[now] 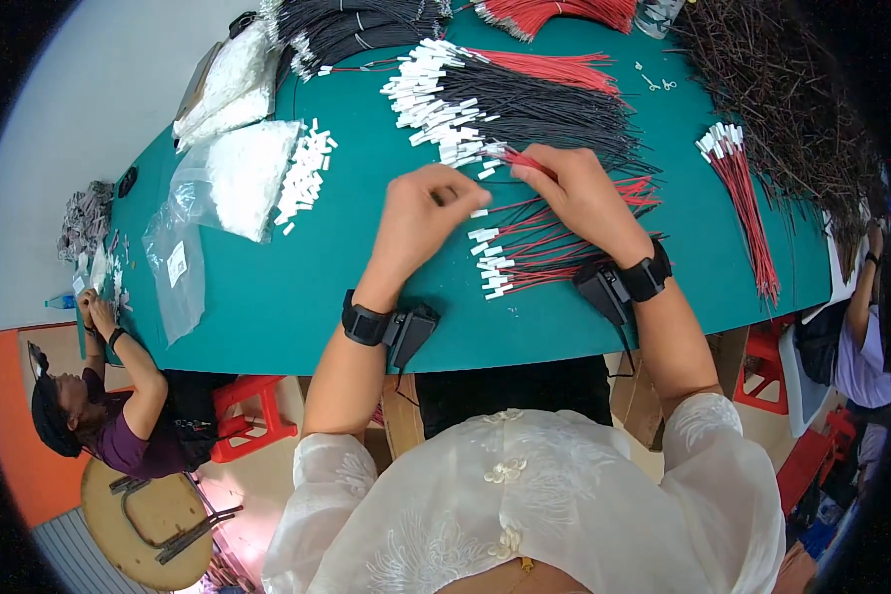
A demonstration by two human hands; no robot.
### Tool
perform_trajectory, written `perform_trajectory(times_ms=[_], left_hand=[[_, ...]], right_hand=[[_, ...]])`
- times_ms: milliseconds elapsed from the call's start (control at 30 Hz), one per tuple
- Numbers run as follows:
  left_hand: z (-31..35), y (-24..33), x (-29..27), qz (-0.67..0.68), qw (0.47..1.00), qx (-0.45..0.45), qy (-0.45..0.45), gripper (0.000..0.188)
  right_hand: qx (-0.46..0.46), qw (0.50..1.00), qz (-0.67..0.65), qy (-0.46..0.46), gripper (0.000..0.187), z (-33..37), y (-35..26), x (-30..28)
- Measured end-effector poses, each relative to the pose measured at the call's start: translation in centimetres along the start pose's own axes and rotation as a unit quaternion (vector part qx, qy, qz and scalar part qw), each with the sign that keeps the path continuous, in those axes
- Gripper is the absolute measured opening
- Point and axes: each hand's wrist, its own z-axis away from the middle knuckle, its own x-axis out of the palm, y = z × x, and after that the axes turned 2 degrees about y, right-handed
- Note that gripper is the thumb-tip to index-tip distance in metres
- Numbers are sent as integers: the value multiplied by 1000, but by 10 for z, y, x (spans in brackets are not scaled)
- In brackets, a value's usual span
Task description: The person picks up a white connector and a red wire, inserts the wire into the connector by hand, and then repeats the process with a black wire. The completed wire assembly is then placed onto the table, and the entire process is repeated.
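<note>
My left hand (pixel 428 216) is over the middle of the green table, its thumb and fingertips closed in a pinch. What sits in that pinch is too small to make out; a white connector (pixel 480 213) shows just below the fingertips. My right hand (pixel 576 193) is closed on red wires (pixel 530 163), whose ends point toward the left hand. Under and beside the right hand lie red and black wires with white connectors (pixel 495 267) in a loose row. Behind both hands spreads a large pile of black wires (pixel 554 114) with white connectors.
At left, loose white connectors (pixel 305 173) lie beside a plastic bag of them (pixel 247 178). A bundle of red wires (pixel 742 208) and a heap of dark wires (pixel 792 109) are at right. Black bundles (pixel 361 30) lie at the back. A co-worker (pixel 119 386) sits at far left.
</note>
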Motion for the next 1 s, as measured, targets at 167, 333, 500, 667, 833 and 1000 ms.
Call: perform_trajectory(times_ms=[167,333,500,667,833,1000], left_hand=[[-5,-15,-6,-166,970,67,167,10],[-6,-20,-7,-213,964,87,135,12],[-3,-15,-7,-156,980,39,118,13],[-3,-15,-7,-181,977,59,97,13],[-3,-6,-4,-74,996,0,51,14],[-1,-8,7,120,992,-31,24,16]], right_hand=[[18,998,-52,4,20,-1,-9,-1],[66,993,-93,-31,19,0,-6,-1],[57,995,-81,-31,19,0,-1,2],[63,994,-87,-33,19,-1,1,4],[74,991,-102,-37,19,-1,1,5],[61,992,-103,-45,20,0,-2,5]])
